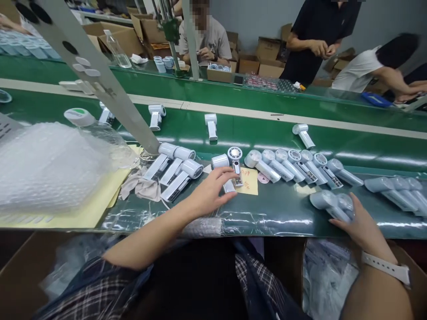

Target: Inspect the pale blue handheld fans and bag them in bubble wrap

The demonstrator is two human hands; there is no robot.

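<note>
My left hand (210, 193) reaches over a pale blue hand-held fan (220, 161), thumb and fingers around its handle. Beside it another fan (235, 153) shows its round grille, with dark inner parts in its handle, on a yellow note (249, 180) with red writing. At the right, my right hand (363, 220) grips two pale blue fans (323, 200) lying side by side near the table's front edge; its fingertips are partly hidden behind them. A row of similar fans (275, 171) stretches between my hands, some with handle insides exposed.
More fans lie left (180, 178), far right (396, 191) and singly on the green conveyor belt (253, 129). A slanted metal post (110, 84) rises at left beside bubble wrap (56, 173) and a crumpled cloth (143, 184). Several people work across the line. Bagged items (327, 280) are below.
</note>
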